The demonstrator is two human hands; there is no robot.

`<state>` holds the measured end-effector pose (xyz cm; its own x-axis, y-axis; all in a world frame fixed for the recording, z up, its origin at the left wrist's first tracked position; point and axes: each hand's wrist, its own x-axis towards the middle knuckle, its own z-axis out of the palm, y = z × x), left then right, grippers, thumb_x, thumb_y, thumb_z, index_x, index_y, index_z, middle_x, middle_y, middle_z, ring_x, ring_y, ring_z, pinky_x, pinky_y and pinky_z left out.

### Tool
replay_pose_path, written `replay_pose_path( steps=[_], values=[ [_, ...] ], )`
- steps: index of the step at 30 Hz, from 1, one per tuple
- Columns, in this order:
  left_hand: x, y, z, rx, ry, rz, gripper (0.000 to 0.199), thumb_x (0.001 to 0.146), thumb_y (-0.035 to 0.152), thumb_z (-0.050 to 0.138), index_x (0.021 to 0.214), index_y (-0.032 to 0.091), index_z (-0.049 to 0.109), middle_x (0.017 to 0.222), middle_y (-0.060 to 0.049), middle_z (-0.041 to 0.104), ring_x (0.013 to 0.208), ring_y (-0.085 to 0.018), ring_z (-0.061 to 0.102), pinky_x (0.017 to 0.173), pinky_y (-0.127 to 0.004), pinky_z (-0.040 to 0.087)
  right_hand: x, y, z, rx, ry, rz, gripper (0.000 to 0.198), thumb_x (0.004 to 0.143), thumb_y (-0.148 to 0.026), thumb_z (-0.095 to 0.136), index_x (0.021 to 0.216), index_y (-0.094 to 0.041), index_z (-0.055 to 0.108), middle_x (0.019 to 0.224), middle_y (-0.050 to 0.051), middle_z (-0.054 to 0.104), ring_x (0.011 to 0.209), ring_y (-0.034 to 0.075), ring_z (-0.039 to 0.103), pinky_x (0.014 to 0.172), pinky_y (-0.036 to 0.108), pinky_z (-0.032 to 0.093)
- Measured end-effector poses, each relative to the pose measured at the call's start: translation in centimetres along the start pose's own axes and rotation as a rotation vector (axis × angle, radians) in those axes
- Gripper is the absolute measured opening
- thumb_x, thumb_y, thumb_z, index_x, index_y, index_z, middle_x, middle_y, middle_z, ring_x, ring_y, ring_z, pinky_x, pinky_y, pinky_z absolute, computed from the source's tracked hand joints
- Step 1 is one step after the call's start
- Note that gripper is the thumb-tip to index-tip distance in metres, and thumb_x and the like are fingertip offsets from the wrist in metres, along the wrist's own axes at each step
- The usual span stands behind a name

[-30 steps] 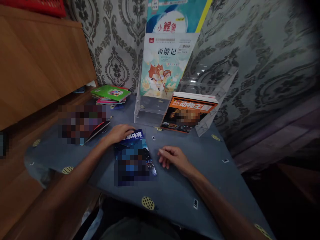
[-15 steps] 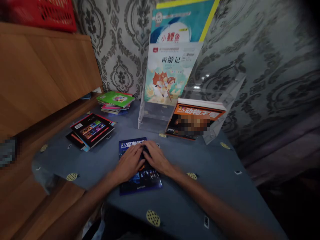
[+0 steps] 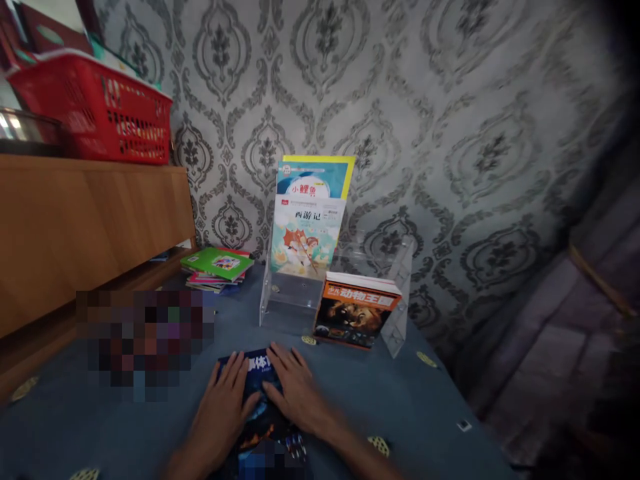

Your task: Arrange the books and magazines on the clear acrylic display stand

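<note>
A dark blue book (image 3: pixel 260 417) with white lettering lies face up on the cloth-covered table, its lower part blurred out. My left hand (image 3: pixel 223 407) rests flat on its left side, fingers stretched out. On the upper right of the cover lies my right hand (image 3: pixel 295 387), palm down with its fingers spread. Beyond the hands stands a clear acrylic book stand (image 3: pixel 397 293). An orange and black book (image 3: pixel 355 313) with a lion leans on its front tier. A white and teal book (image 3: pixel 306 233) stands on its back tier, before a blue book (image 3: pixel 325 175) with a yellow edge.
Several books (image 3: pixel 217 263), a green one on top, are stacked at the back left against the patterned wall (image 3: pixel 380 133). A wooden cabinet (image 3: pixel 95 227) at left bears a red plastic basket (image 3: pixel 100 107). A pixelated patch covers the table's left part.
The view has tilted up, showing more wall and the whole basket. My hands, close together over the book's middle before, now lie apart and flat on its two sides.
</note>
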<state>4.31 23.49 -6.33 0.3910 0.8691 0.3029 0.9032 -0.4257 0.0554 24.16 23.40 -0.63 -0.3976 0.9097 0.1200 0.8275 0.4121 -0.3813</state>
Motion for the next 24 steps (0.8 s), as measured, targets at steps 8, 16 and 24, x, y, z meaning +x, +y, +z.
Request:
replay_pose_path(
  steps=[8,16,24],
  values=[
    [0.6,-3.1,0.8,0.019,-0.048,-0.152,0.059,0.097,0.044,0.041,0.144,0.011,0.052,0.154,-0.016,0.042,0.144,-0.033,0.039,0.114,-0.054,0.041,-0.2,-0.1,-0.6,0.001,-0.008,-0.001,0.060,0.099,-0.047,0.046,0.151,-0.015,0.045,0.158,0.012,0.039,0.147,0.028,0.036,0.124,0.051,0.024],
    [0.9,-2.8,1.8,0.026,-0.026,-0.151,0.056,0.097,0.038,0.041,0.144,0.010,0.053,0.153,-0.019,0.043,0.144,-0.035,0.039,0.114,-0.057,0.040,-0.1,0.2,-0.4,-0.064,0.027,-0.038,0.058,0.098,-0.043,0.051,0.149,-0.016,0.048,0.155,0.014,0.044,0.144,0.029,0.041,0.120,0.054,0.031],
    [0.9,-1.9,-0.9,0.017,-0.025,-0.121,0.056,0.100,0.040,0.038,0.145,0.010,0.050,0.153,-0.020,0.046,0.145,-0.034,0.039,0.113,-0.059,0.040,0.5,1.0,0.8,-0.150,0.110,-0.074,0.052,0.096,-0.039,0.053,0.142,-0.013,0.055,0.145,0.017,0.055,0.135,0.031,0.050,0.116,0.056,0.036]
  ],
)
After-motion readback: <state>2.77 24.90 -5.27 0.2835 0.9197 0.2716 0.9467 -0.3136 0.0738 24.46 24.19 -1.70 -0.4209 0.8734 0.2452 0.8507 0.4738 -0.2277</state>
